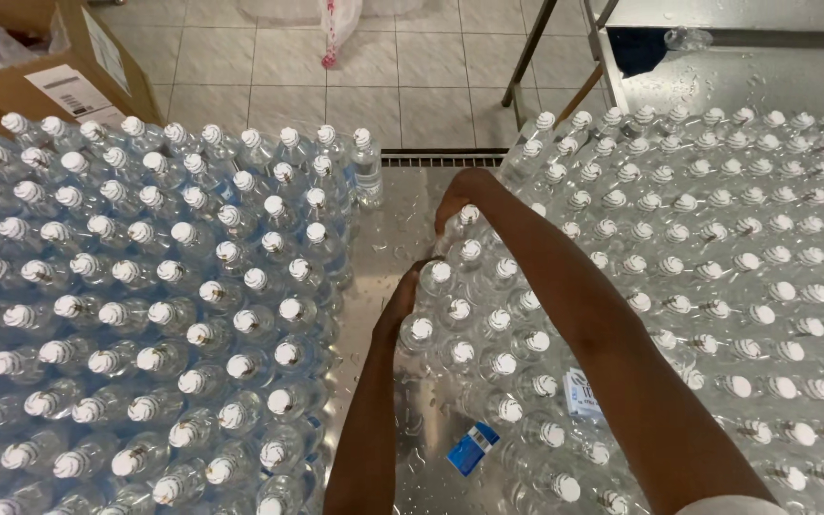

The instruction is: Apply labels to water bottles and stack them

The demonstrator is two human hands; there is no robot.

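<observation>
Left block of capped clear bottles [145, 315] — too many to count. Centre: left hand [402, 303] and right hand [460, 195], both pressed flat against one small bottle cluster [474, 315] on the wet steel table [388, 238]; one blue label [472, 448]. Right block [736, 267] — likewise uncounted.

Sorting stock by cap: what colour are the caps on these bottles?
White, on the clear bottles; head view shows it.

Pale square-tiled floor [402, 67] at top. Metal drain grate [442, 158] along worktop's far edge. Wet steel worktop [388, 248], water droplets on it. Cardboard box [45, 72] top left. Slanted metal frame legs [536, 52] top right. Even, bright light.
</observation>
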